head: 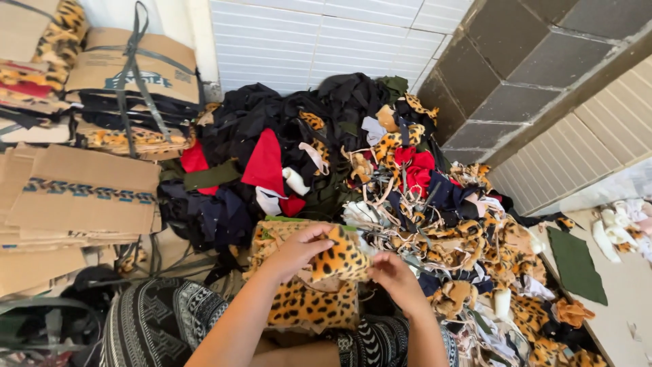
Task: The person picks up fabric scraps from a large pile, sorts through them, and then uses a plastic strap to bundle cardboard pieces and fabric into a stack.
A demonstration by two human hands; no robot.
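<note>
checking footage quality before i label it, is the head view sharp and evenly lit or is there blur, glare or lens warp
Head view: soft, even daylight, no hard shadows or glare; the left hand, right hand and the leopard-print fabric piece they hold look reasonably sharp; the dark cloth pile loses detail in its blacks; wide-angle warp bends the white slatted wall and the cardboard stacks at the frame edges.
</note>
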